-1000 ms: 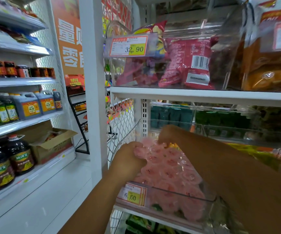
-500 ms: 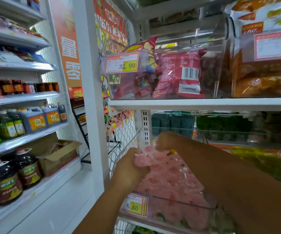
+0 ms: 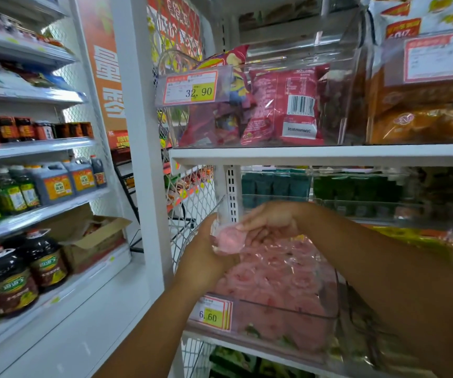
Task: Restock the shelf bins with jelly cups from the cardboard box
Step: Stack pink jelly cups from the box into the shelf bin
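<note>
The left hand [image 3: 206, 259] and right hand [image 3: 270, 225] meet, both gripping one pink jelly cup [image 3: 228, 240] just above the clear bin [image 3: 316, 319] heaped with pink cups [image 3: 277, 279] on the shelf [image 3: 328, 154].

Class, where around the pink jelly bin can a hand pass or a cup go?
Free: the open gap between the jelly cups and the white shelf above. Crowded: the clear bin, heaped with cups right to its front wall.
</note>
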`<state>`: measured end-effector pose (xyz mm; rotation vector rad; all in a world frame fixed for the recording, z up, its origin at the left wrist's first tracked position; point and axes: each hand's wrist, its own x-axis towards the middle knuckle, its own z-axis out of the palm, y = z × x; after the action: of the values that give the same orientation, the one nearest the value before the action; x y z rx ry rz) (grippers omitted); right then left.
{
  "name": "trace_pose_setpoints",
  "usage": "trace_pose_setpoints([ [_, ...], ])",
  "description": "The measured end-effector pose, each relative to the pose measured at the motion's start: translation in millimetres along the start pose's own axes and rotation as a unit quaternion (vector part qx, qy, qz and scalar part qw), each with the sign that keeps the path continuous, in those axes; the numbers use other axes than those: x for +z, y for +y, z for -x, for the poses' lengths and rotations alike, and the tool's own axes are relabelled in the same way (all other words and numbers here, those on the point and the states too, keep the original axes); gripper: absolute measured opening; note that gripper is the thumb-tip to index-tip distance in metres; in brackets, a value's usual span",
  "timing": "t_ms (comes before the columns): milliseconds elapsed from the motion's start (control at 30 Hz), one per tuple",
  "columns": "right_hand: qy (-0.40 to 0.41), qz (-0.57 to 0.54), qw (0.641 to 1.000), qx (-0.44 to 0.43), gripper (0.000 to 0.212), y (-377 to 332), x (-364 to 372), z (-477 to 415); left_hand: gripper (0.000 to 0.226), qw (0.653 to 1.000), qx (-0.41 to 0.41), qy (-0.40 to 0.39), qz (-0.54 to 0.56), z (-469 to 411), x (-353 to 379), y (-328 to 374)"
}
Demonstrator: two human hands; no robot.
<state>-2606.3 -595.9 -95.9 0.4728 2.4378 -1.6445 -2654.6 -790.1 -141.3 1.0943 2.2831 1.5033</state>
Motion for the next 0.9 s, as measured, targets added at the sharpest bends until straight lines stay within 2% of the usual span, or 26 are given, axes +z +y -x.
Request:
trace_pose_setpoints([
  [67, 0.135, 0.009, 0.991, 0.005, 0.011, 6, -12, 0, 0.100, 1.000, -0.024, 0.001, -0.002, -2, -1, -2],
  [133, 0.272, 0.084, 0.958, 0.022, 0.016, 14, -27, -6, 0.100, 0.999, -0.042, 0.001, 0.017, -4, 0, -3],
  [200, 0.337, 0.202, 0.918, 0.054, 0.022, 18, -35, -12, 0.093, 0.999, -0.046, 0.000, 0.027, -5, 0, -5],
  [300, 0.372, 0.420, 0.824, 0.087, 0.022, 18, -27, -19, 0.069, 0.998, -0.040, -0.008, 0.041, -5, 0, -7],
  [367, 0.380, 0.523, 0.758, 0.088, 0.018, 17, -16, -21, 0.055, 0.998, -0.037, -0.008, 0.047, -5, 0, -7],
  [467, 0.351, 0.618, 0.694, 0.111, 0.017, 18, -3, -24, 0.034, 0.999, -0.023, 0.002, 0.023, -7, 1, -11],
  [533, 0.327, 0.661, 0.664, 0.122, 0.019, 19, 1, -26, 0.033, 1.000, -0.011, -0.002, 0.025, -7, 1, -13],
  [667, 0.285, 0.691, 0.652, 0.127, 0.020, 26, 1, -28, 0.047, 1.000, -0.002, -0.017, -0.002, -5, -1, -15],
  [767, 0.274, 0.719, 0.627, 0.122, 0.019, 35, -3, -29, 0.049, 0.999, -0.001, -0.038, 0.005, -3, -3, -15],
  [833, 0.271, 0.695, 0.655, 0.120, 0.016, 37, -6, -31, 0.047, 0.999, 0.003, -0.046, 0.015, -2, -4, -14],
  [900, 0.263, 0.649, 0.704, 0.121, 0.013, 38, -12, -30, 0.044, 0.999, 0.006, -0.049, 0.019, -2, -4, -15],
])
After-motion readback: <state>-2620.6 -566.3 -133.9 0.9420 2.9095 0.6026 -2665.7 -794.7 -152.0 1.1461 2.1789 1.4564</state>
